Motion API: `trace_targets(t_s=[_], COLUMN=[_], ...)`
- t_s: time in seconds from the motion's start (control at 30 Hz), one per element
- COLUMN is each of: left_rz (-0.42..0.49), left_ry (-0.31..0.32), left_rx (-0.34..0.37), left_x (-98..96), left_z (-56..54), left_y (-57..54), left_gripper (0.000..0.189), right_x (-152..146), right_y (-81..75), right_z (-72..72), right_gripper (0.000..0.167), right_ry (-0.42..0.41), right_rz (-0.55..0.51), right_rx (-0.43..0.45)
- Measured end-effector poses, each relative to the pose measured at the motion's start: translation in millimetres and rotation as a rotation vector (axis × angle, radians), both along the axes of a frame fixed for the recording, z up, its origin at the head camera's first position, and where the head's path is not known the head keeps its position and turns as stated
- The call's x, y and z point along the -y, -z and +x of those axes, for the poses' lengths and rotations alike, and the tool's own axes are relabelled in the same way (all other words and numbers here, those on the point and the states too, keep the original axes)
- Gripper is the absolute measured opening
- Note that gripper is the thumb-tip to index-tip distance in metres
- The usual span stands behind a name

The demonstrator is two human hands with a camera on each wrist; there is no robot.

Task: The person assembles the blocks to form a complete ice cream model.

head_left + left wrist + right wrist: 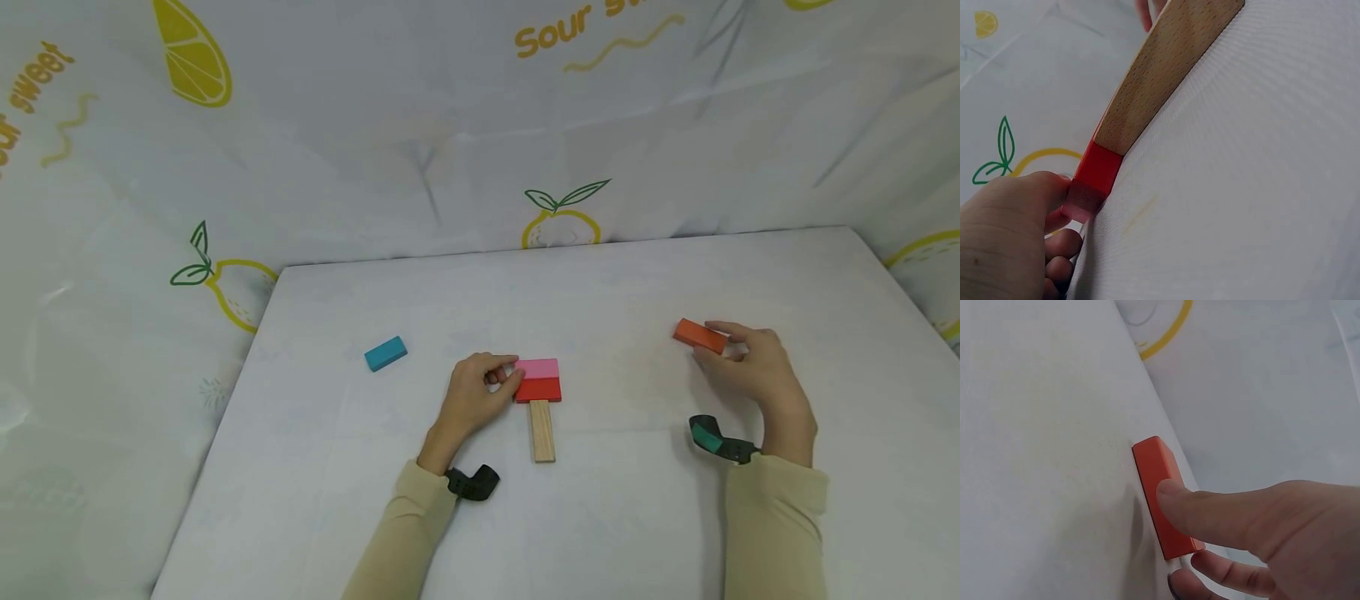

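Near the middle of the table, a pink block [542, 367] lies flush along a red block [540, 390]. A plain wooden block [542, 433] runs from the red block's near side toward the person. My left hand [474, 393] pinches the pink block's left end between thumb and index finger, its other fingers curled beneath. Farther right, my right hand [753, 367] grips an orange block [697, 335] by its right end. In the right wrist view, the thumb presses the orange block's [1154, 481] broad side, with fingertips at its lower end.
A blue block [386, 353] lies on the white table [337, 517], left of the left hand. Behind the table's far edge hangs a pale curtain [337, 150] with lemon prints. Each wrist wears a dark camera mount.
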State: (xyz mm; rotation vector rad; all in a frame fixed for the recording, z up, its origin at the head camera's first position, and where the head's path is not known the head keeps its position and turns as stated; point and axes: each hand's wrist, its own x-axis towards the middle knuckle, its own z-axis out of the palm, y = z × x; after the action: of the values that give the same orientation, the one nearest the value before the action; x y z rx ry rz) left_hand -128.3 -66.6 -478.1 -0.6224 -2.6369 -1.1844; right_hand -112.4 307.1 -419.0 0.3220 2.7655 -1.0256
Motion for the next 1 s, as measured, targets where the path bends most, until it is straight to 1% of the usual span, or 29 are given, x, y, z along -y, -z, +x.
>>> trace_targets(t_s=[0.3, 0.53, 0.7, 0.9, 1.0], left_rz=[-0.008, 0.006, 0.001, 0.003, 0.003], left_ry=[-0.001, 0.001, 0.004, 0.005, 0.005], left_rx=[0.003, 0.012, 0.009, 0.015, 0.02], left_x=[-0.2, -0.5, -0.3, -0.3, -0.5], left_z=[0.6, 0.7, 1.2, 0.8, 0.6], left_y=[-0.6, -1.5, -2.6, -2.3, -1.8], left_gripper=[0.023, 0.022, 0.022, 0.023, 0.023], right_x=[3.1, 6.2, 6.8, 12.3, 16.6], right_y=[3.7, 8.4, 10.0, 11.9, 11.9], right_z=[-2.8, -4.4, -5.8, -8.6, -10.1], right_gripper=[0.057, 0.052, 0.048, 0.044, 0.042], right_ry=[0.028, 0.058, 0.044, -0.006, -0.028], right_rz=[0.021, 0.034, 0.042, 0.048, 0.051], right_rx=[-0.041, -0.075, -0.108, -0.193, -0.219])
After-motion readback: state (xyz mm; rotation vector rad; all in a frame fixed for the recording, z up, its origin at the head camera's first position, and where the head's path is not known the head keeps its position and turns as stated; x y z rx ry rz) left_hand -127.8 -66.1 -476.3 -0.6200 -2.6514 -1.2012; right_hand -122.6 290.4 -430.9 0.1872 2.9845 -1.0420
